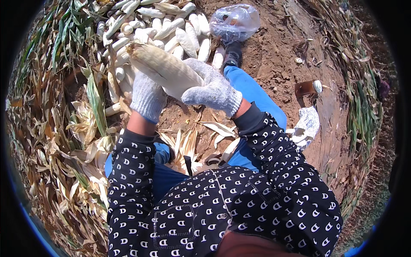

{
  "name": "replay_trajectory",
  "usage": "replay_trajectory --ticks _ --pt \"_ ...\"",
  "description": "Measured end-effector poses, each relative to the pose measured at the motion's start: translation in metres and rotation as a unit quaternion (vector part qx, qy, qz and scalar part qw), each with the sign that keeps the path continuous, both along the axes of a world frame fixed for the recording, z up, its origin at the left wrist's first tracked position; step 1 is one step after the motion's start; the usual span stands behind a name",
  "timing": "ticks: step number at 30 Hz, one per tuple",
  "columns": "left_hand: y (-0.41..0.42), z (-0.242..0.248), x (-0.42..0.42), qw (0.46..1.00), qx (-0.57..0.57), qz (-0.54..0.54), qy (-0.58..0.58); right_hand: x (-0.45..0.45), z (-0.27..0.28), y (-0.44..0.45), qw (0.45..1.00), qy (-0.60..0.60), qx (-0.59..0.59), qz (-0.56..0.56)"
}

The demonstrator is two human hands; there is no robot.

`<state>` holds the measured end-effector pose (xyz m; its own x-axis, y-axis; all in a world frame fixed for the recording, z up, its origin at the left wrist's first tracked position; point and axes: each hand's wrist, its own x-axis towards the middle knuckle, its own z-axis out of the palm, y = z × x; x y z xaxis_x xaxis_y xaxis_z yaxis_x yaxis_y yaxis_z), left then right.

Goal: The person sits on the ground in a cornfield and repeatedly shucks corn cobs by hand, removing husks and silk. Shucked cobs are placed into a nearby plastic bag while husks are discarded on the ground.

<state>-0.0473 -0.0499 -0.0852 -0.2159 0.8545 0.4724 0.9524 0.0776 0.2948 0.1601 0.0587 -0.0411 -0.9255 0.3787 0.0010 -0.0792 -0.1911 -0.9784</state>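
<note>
A large ear of corn (167,67), wrapped in pale husk with a brown tip, is held between my gloved hands. My left hand (147,93), in a light grey knit glove, supports it from underneath; its fingers are hidden behind the ear. My right hand (213,86) wears a matching glove and grips the ear's right end, thumb along the near side. Beyond my hands lies a heap of pale ears of corn (186,41) on the soil. Loose dry husks (181,144) are scattered on the ground between my legs.
Dry corn stalks and leaves (57,154) pile up along the left. A clear plastic bag (236,22) lies beyond my foot. To the right are a jar of brown liquid with a white lid (306,88) and a crumpled white cloth or bag (306,125). More stalks (362,106) line the far right.
</note>
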Motion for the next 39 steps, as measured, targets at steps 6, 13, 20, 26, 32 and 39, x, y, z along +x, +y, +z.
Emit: replay_trajectory --ticks 6,13,20,26,32,39 --pt "0.001 0.007 0.006 0.946 0.042 0.065 -0.314 -0.008 -0.013 -0.006 0.997 -0.035 -0.023 -0.070" --pt "0.004 0.041 0.044 0.973 0.077 0.098 -0.195 -0.011 -0.008 -0.022 0.988 -0.002 -0.135 -0.071" --pt "0.004 0.035 0.052 0.959 0.097 0.092 -0.250 -0.018 -0.011 -0.024 0.979 0.025 -0.138 -0.149" --pt "0.003 0.039 0.053 0.911 0.121 0.086 -0.386 -0.023 -0.017 -0.029 0.928 -0.013 -0.327 -0.175" --pt "0.002 0.062 0.056 0.863 0.058 0.040 -0.500 -0.023 -0.018 -0.024 0.962 -0.013 -0.216 -0.169" --pt "-0.009 0.101 0.017 0.924 0.123 0.042 -0.358 -0.021 -0.038 -0.010 0.904 0.046 -0.375 -0.199"
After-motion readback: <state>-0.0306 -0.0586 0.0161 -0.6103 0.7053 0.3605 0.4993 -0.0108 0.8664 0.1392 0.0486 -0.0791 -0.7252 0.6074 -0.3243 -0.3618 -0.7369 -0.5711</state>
